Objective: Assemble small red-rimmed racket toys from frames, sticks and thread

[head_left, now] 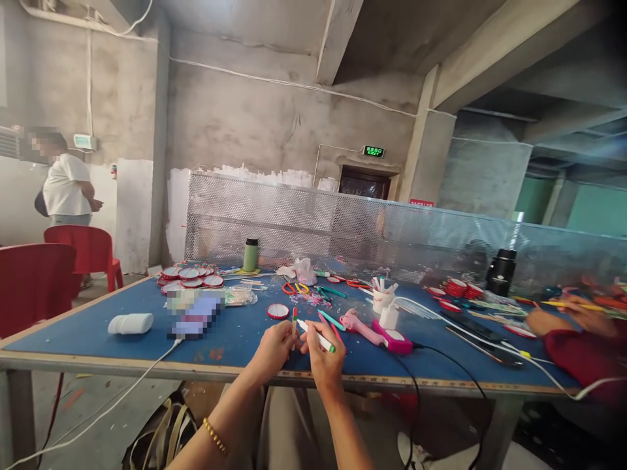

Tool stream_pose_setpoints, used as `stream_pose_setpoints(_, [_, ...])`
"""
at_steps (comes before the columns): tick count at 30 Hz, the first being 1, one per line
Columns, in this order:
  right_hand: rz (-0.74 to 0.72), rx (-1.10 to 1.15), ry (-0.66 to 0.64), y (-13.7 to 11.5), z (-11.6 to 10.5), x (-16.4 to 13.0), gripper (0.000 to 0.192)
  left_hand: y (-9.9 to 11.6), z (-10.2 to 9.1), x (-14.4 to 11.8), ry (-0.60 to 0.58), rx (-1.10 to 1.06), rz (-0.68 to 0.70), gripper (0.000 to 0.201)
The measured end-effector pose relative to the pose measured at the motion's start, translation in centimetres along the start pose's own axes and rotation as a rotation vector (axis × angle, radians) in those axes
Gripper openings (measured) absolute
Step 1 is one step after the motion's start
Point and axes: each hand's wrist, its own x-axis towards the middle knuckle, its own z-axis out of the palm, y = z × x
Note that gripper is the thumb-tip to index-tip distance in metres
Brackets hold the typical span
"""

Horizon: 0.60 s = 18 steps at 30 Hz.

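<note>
A thin craft stick [294, 321] stands nearly upright, pinched at its lower part by the left hand [273, 352] just above the near edge of the blue counter [98, 326]; the right hand [324, 362] is closed around a white pen-like tool with a green tip [316, 336], and a red and a teal stick show beside its fingers; the upright stick looks light, stiff and narrow, probably easy to snap if bent, so a fingertip pinch near one end, as now, seems the sound hold; just beyond lie a pink glue gun [360, 326] and a pink-and-white stand [394, 339] with a black cable; a small white cup [381, 297] holds several upright sticks or pens; a green bottle [251, 254] stands closed farther back, its contents hidden; red-rimmed round discs [191, 277] are stacked at the far left, and a white bottle [130, 323] lies on its side; another person's hand [582, 313] works at the right.
</note>
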Motion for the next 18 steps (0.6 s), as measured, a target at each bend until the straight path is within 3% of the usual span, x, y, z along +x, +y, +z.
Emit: stream_pose_setpoints(18, [-0.036, -0.048, -0.051, -0.03, -0.32, -0.07, 0.024, 0.01, 0.08, 0.02, 0.017, 0.044, -0.002, 0.017])
